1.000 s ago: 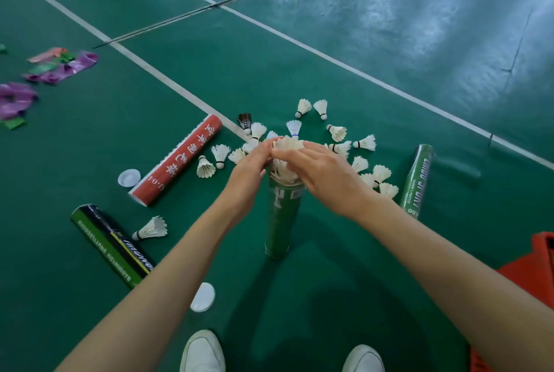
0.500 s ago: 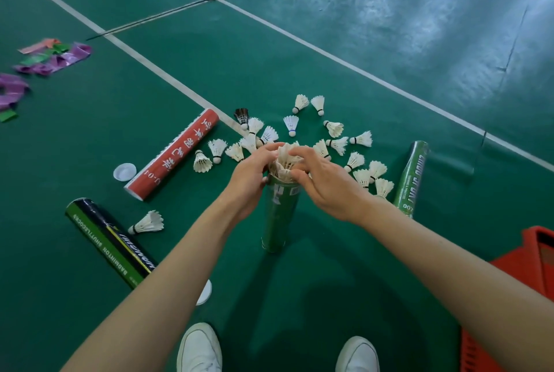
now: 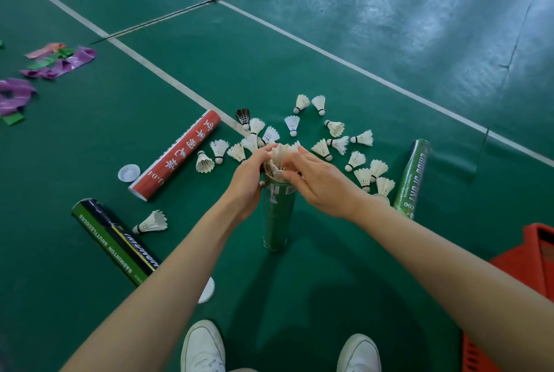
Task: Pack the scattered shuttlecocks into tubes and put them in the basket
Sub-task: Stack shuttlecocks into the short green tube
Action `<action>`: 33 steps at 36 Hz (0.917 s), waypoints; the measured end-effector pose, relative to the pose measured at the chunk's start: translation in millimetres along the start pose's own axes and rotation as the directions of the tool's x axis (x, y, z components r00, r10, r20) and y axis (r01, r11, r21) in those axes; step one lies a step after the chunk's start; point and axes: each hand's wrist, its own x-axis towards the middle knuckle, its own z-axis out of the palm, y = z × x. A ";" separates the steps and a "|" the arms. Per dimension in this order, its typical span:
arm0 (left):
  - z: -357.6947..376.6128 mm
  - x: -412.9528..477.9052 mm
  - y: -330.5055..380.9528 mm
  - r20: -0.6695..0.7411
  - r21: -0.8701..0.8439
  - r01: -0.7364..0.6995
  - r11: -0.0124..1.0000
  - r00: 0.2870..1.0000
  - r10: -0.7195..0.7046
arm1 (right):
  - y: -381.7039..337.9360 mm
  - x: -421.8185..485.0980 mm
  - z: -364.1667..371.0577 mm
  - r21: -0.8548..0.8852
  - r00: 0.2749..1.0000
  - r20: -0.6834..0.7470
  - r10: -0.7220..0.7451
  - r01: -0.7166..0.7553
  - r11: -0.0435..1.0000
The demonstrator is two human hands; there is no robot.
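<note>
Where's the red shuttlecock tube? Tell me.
Head view, left of centre: the red tube lies on the floor, white cap by its near end, left of the upright green tube.

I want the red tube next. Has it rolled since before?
No. The red tube still lies with its far end beside the white court line, and the white cap still sits by its near end. Only the camera view shifted.
</note>
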 end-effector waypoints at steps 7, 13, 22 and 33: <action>4.8 -6.7 7.2 0.038 0.039 -0.034 0.999 0.999 0.032 | 7.5 3.9 -9.3 0.010 1.000 -0.024 -0.019 0.019 1.000; 5.4 -6.5 0.0 0.067 0.030 -0.065 0.997 0.996 0.063 | 10.4 4.1 -4.0 0.005 0.998 -0.057 0.000 0.000 1.000; -1.8 -1.6 -14.0 0.094 0.063 -0.078 0.995 0.993 0.072 | 10.2 -0.9 6.3 0.053 0.997 -0.071 0.011 -0.007 0.999; -6.7 -7.4 -10.3 0.161 0.027 -0.044 0.999 0.986 0.039 | 5.2 7.1 -8.8 -0.059 0.986 -0.126 -0.106 0.099 0.993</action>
